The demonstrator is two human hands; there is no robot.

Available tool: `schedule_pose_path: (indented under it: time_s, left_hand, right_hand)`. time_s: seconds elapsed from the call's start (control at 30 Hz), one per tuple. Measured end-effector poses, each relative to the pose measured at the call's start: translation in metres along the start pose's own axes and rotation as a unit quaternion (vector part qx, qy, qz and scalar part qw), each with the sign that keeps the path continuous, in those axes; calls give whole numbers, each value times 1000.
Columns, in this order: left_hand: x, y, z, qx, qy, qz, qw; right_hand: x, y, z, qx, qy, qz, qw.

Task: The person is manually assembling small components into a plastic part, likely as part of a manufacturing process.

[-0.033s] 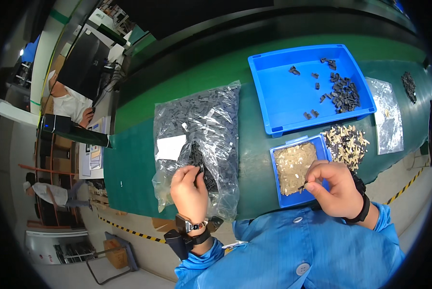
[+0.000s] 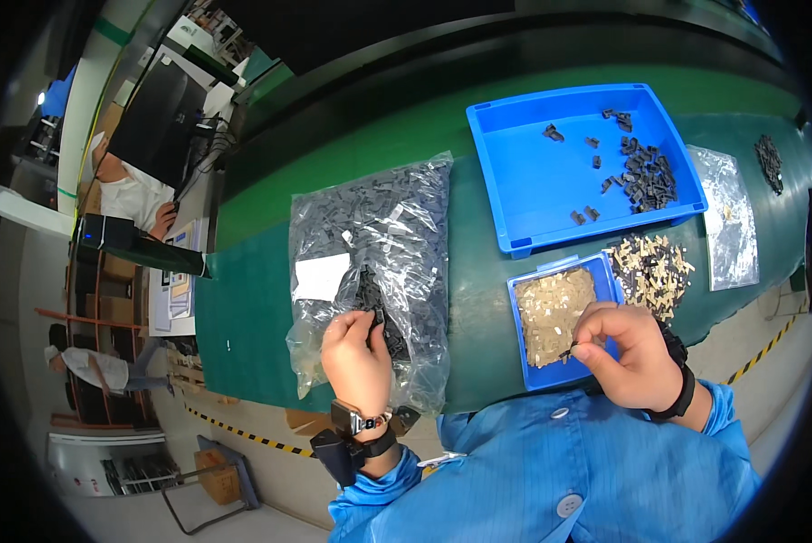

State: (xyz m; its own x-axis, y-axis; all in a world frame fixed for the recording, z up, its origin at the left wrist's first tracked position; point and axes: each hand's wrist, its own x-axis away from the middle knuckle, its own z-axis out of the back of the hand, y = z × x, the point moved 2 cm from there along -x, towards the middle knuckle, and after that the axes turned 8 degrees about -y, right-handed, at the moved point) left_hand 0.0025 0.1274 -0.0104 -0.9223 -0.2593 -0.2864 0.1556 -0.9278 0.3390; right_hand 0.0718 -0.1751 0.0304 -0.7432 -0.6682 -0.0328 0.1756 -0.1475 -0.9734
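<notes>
At the mouth of a clear plastic bag (image 2: 406,244) full of small black plastic parts, my left hand (image 2: 355,353) is closed in a pinch. A small black plastic part (image 2: 378,318) shows at its fingertips, beside the loose parts (image 2: 368,291) inside the opening. My right hand (image 2: 630,353) pinches a tiny dark piece (image 2: 573,347) between thumb and forefinger, its exact kind too small to tell. That hand hovers over the near right side of a small blue bin (image 2: 522,337) with many small beige pieces (image 2: 555,308) in it, and hides part of the bin.
Behind the small bin stands a large blue tray (image 2: 542,181) with black parts (image 2: 649,176) gathered at its right. A pile of mixed beige and black pieces (image 2: 650,271) lies on the green mat (image 2: 252,317), near a flat clear bag (image 2: 730,222). Farther right is a small black heap (image 2: 768,163).
Both my hands stay where they were, with the same pinches. A person in the background at the far left has shifted slightly.
</notes>
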Motion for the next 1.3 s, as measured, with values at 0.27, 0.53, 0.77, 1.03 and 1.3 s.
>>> schedule_pose_path:
  time_s: [0.27, 0.53, 0.77, 1.03, 1.3]
  left_hand:
    - [-6, -2, -6, -44, -27, -8, 999]
    - [-3, -4, -4, 11, 2, -59, 998]
    - [6, 27, 17, 203, 51, -1, 978]
    - [-3, 93, 21, 234, -63, -203, 949]
    - [-2, 119, -3, 296, -113, -275, 908]
  right_hand:
    - [3, 4, -2, 3, -9, 10, 1000]
    - [2, 3, -3, 0, -27, 1, 1000]
    - [1, 4, -3, 7, -23, 16, 1000]
    - [-5, 0, -9, -24, 4, 40, 999]
    - [-1, 9, -10, -51, 42, 24, 998]
